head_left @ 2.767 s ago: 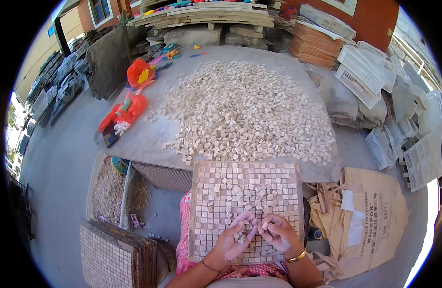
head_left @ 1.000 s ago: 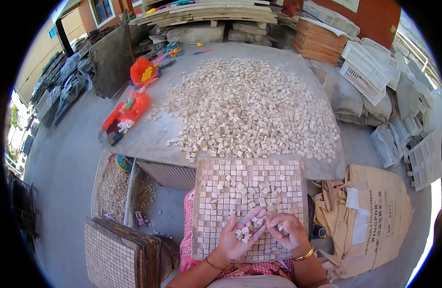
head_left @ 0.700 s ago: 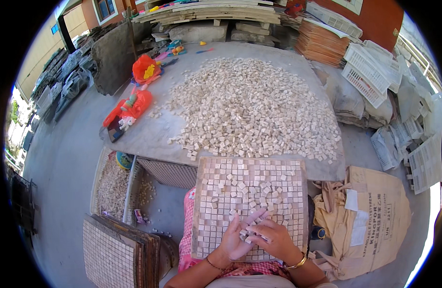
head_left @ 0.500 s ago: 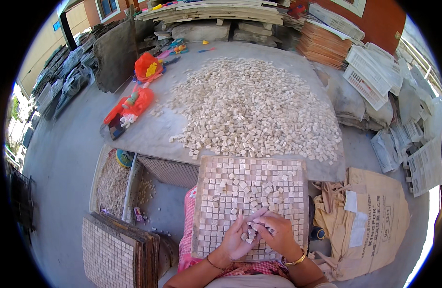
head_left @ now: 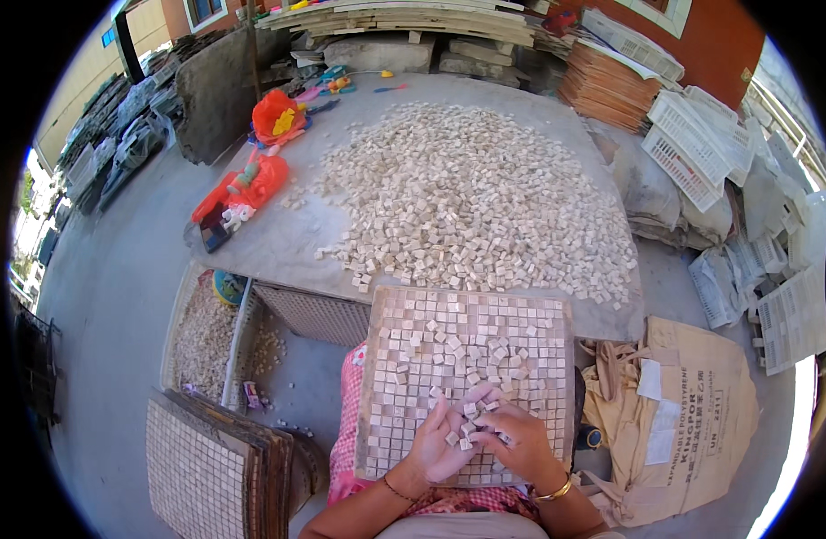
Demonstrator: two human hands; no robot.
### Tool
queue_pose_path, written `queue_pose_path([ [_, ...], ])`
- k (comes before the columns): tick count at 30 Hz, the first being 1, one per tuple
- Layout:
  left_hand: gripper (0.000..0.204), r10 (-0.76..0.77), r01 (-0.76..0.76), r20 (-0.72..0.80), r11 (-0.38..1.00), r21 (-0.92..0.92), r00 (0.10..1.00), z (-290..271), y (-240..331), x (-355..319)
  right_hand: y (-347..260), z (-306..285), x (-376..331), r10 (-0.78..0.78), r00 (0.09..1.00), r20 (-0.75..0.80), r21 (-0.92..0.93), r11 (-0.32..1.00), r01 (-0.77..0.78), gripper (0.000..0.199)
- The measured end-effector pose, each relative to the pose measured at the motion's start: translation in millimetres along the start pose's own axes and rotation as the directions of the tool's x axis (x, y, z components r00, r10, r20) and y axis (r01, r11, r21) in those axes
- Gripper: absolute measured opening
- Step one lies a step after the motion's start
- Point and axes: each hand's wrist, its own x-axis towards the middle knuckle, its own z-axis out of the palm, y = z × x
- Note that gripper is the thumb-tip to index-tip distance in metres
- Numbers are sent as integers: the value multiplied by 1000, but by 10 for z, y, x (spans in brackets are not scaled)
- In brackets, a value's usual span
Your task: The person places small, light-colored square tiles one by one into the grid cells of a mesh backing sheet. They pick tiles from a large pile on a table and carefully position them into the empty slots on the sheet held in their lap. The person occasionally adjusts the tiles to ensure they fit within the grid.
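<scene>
On my lap lies a square mosaic tray [head_left: 368,377], its grid partly filled with small whitish stone tiles. Loose tiles [head_left: 496,352] sit scattered on top of it, mostly around the middle. Over the tray's near part, my left hand [head_left: 438,446] is turned palm up and cupped, with several small stone tiles [head_left: 465,440] in the palm and on the fingers. Bent over that palm, my right hand [head_left: 528,442] has its thumb and fingers closed together at one of the tiles. Its fingertips partly hide what they grip.
A wide heap of stone tiles [head_left: 485,198] covers the table [head_left: 278,247] ahead. Left are a bin of small stones [head_left: 202,337] and stacked tile-filled boards [head_left: 193,467]. Orange bags [head_left: 251,184] lie on the table's left. A brown sack [head_left: 700,431] and white crates [head_left: 691,148] are right.
My left hand has opened a little, so the tiles on its palm show more spread out. The right hand's fingers have shifted slightly over them. The whole view has moved slightly.
</scene>
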Motion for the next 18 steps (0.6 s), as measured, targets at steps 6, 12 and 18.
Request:
queue_pose_path([
  [6,67,32,-32,0,999,17,999,81,16,-26,139,88,5,-9,998,-61,165,986,19,15],
  [12,71,59,-59,-23,998,-13,998,68,1,-12,128,-120,-53,245,939,241,783,522,-337,17],
  [18,73,106,-97,-79,989,109,991,59,-32,-4,-78,224,-24,-93,995,34,-131,987,96,22],
])
